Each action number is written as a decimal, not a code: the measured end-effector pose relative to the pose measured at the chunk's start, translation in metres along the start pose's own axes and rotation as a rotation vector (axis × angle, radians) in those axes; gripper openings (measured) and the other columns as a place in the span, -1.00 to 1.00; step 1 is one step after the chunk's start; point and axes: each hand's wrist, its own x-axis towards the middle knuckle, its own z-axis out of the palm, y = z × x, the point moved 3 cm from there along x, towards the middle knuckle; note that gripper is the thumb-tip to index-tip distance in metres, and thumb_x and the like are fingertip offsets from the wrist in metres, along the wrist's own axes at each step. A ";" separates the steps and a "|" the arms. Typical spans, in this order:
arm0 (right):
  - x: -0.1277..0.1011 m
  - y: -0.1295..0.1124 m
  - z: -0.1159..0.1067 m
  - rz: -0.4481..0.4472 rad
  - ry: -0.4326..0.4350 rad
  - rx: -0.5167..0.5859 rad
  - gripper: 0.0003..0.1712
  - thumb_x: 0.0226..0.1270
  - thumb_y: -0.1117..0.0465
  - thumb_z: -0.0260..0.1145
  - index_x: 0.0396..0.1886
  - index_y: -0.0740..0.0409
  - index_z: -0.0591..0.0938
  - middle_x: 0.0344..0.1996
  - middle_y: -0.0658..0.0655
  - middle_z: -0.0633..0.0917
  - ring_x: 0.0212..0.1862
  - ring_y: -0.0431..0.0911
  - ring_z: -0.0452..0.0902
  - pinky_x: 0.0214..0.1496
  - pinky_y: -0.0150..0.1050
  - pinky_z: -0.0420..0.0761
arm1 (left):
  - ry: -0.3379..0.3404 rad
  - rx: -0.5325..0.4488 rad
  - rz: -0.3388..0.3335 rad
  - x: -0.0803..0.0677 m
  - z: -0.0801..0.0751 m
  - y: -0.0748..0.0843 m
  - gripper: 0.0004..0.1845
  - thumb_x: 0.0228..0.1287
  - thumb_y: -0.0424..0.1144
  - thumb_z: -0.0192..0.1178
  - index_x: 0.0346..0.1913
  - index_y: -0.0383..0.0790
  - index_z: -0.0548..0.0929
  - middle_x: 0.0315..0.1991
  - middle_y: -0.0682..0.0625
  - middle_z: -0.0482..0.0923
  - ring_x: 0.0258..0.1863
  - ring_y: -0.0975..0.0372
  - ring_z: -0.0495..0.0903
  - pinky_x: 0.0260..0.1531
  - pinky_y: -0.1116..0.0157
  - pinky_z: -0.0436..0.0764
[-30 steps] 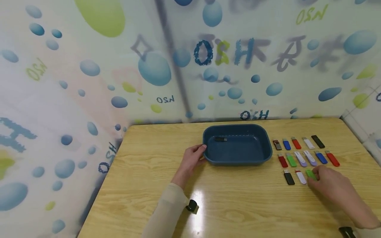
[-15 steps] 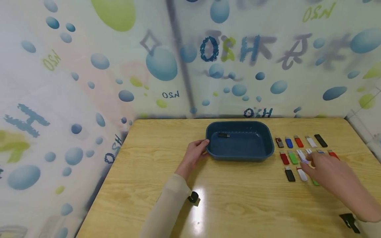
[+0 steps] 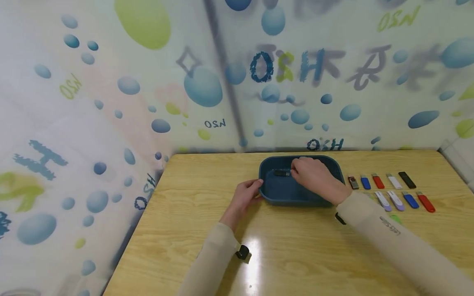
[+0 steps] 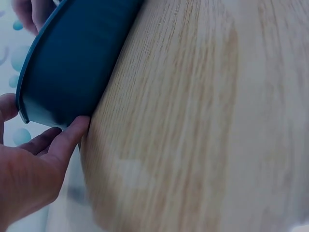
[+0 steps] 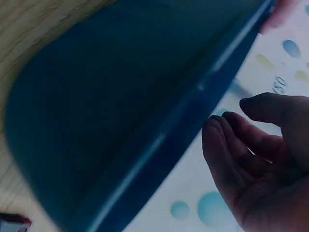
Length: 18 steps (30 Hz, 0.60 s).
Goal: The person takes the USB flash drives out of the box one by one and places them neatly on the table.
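The right hand is hanging loose and empty over the blue tray; beside its fingertips, the small black USB stick is looking light, hard, best pinched by its long sides, while the left hand is gripping the tray's near corner

Wooden table; bubble-print backdrop, lettering blurred.
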 end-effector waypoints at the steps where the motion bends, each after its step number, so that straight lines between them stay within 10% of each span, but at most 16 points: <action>1: 0.005 0.000 0.004 -0.005 -0.009 -0.005 -0.86 0.52 0.31 0.28 -0.20 0.29 0.72 -0.42 0.13 0.64 -0.47 -0.09 0.49 -0.48 -0.18 0.53 | -0.003 -0.008 0.003 -0.001 0.000 0.000 -0.41 0.54 -0.14 0.19 0.40 -0.54 0.44 0.23 -0.36 0.58 0.19 -0.04 0.65 0.06 0.13 0.73; 18: 0.049 -0.004 0.044 0.021 -0.214 -0.123 -0.88 0.51 0.29 0.29 -0.15 0.24 0.72 -0.27 0.23 0.67 -0.22 0.13 0.63 -0.23 0.05 0.70 | 0.004 -0.002 -0.008 0.000 -0.001 0.000 -0.40 0.52 -0.11 0.22 0.40 -0.49 0.47 0.28 -0.32 0.55 0.20 -0.03 0.63 0.08 0.11 0.72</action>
